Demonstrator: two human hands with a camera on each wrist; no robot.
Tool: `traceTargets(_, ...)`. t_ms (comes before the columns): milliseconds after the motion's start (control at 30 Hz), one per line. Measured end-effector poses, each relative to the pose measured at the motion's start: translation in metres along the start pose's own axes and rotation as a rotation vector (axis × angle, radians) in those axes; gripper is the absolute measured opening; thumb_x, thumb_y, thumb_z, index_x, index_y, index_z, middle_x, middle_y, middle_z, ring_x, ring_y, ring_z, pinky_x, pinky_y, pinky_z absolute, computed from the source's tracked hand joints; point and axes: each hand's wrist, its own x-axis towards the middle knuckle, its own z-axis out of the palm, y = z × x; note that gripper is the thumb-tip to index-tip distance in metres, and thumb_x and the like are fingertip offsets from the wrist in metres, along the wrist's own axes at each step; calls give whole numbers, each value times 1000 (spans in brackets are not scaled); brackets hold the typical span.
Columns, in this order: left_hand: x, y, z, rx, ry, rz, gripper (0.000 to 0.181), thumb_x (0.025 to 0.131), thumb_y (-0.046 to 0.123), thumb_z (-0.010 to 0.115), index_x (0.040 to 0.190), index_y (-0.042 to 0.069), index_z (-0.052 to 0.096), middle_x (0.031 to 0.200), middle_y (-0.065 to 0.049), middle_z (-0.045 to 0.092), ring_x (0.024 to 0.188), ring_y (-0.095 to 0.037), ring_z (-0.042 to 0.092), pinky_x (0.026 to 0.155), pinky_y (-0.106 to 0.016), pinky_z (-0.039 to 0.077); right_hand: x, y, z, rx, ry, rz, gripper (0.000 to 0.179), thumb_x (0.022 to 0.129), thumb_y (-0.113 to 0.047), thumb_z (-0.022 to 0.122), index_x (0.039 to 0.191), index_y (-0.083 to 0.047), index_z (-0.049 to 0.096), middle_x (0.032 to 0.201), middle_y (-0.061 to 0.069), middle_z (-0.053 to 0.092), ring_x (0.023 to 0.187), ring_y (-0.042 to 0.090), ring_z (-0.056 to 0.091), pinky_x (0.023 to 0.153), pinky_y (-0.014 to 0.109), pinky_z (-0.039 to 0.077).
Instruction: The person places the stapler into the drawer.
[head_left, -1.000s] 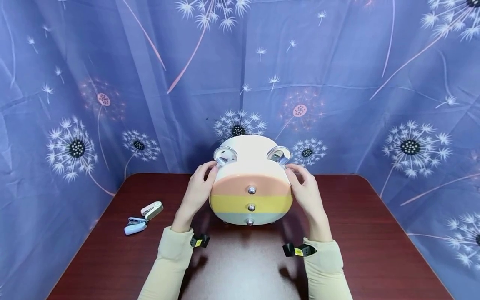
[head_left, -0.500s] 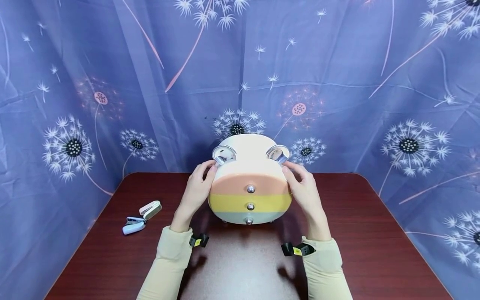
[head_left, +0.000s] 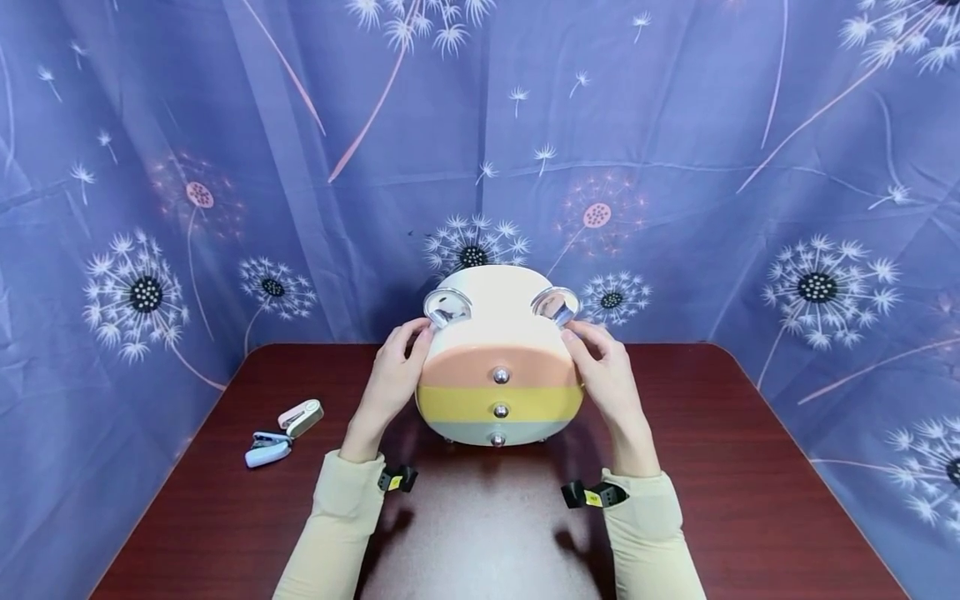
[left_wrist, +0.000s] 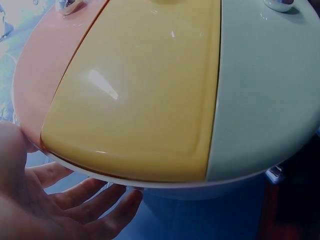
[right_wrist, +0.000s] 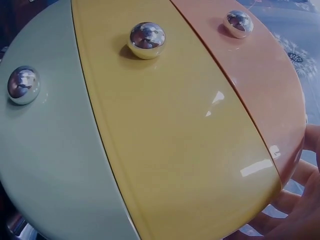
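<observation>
In the head view, a rounded white storage box (head_left: pixel 491 292) faces me, with pink, yellow and green drawers stacked from top to bottom. Each drawer front carries a round chrome knob (head_left: pixel 500 411). Two round chrome pieces (head_left: pixel 448 307) stick up on its upper sides. My left hand (head_left: pixel 393 371) holds the box's left side, its fingertips on the side wall under the rim in the left wrist view. My right hand (head_left: pixel 611 375) holds the opposite side, partly cut off in the right wrist view. Whether the small feet bear on the table cannot be told.
A white and green mini stapler (head_left: pixel 302 417) and a light blue mini stapler (head_left: pixel 267 450) lie on the left of the dark red table (head_left: pixel 750 500). Behind the table hangs a blue dandelion-print curtain (head_left: pixel 675 125).
Both hands keep their hold on the box's sides. The head view shifts very slightly; the box and staplers look otherwise unchanged.
</observation>
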Motion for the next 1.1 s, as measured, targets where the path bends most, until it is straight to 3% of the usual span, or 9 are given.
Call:
traceTargets(233, -2, 6, -3, 23, 18, 4, 39, 102, 40, 49, 129, 14, 62, 120, -7, 58, 110, -21, 56, 92, -41, 45, 1, 0, 1, 15, 9, 3, 38, 95, -31, 66, 122, -5, 68, 124, 7, 62, 114, 14, 52, 88, 24, 46)
traceTargets(400, -11, 16, -8, 58, 92, 38, 36, 102, 33, 51, 127, 10, 63, 121, -9, 57, 100, -22, 60, 83, -40, 50, 1, 1, 0, 16, 31, 8, 37, 95, -31, 66, 121, -4, 69, 118, 9, 64, 107, 13, 53, 84, 24, 46)
traceTargets(633, -38, 35, -11, 107, 230, 190, 25, 100, 22, 56, 118, 10, 68, 120, -4, 60, 96, -16, 61, 75, -29, 52, 0, -1, -1, -28, 30, 27, 40, 95, -36, 65, 122, -6, 69, 118, 8, 63, 102, 14, 56, 82, 24, 46)
traceTargets(733, -49, 43, -7, 133, 272, 276, 20, 98, 16, 58, 111, 7, 71, 110, -3, 63, 84, -13, 59, 67, -23, 49, 0, -2, 0, -38, 20, 28, 42, 94, -38, 65, 122, -7, 69, 120, 7, 62, 104, 15, 56, 83, 26, 46)
traceTargets(833, -58, 50, -1, 169, 257, 343, 18, 98, 15, 59, 104, 7, 73, 98, 0, 66, 70, -10, 55, 59, -19, 43, 0, -2, 0, -43, 16, 24, 42, 94, -40, 65, 122, -8, 69, 121, 5, 62, 104, 15, 56, 83, 27, 46)
traceTargets(933, -65, 54, 6, 191, 196, 370, 17, 98, 17, 58, 100, 9, 74, 91, 4, 67, 63, -7, 51, 55, -20, 42, 0, -1, 0, -53, 21, 18, 42, 94, -39, 65, 121, -7, 69, 122, 6, 62, 106, 16, 55, 85, 27, 45)
traceTargets(1100, -69, 53, 21, 233, 107, 343, 16, 99, 20, 59, 99, 14, 74, 89, 7, 68, 59, -5, 51, 56, -23, 44, 1, -2, 0, -70, 21, 13, 42, 94, -39, 65, 121, -7, 69, 123, 7, 62, 112, 17, 54, 90, 32, 43)
